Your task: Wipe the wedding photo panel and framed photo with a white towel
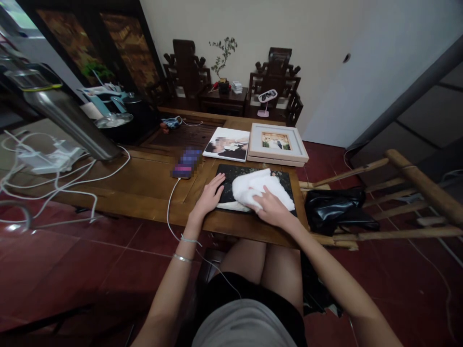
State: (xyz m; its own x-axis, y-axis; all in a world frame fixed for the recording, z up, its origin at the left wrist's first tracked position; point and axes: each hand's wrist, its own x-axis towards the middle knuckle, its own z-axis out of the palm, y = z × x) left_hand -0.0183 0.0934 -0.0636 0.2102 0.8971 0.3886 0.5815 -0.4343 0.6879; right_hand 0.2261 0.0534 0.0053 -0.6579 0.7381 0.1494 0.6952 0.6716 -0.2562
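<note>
White cloth (261, 190) lies on the dark photo panel (253, 179) at the wooden table (144, 185) edge. I note right hand (271, 208) pressing it, fingers curled; left hand (211, 195) flat, open, steadying the panel.

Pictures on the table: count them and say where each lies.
3. A dark one under the cloth and both hands, an unframed print behind it, and a white-framed photo right of that. None seems hidden.
</note>
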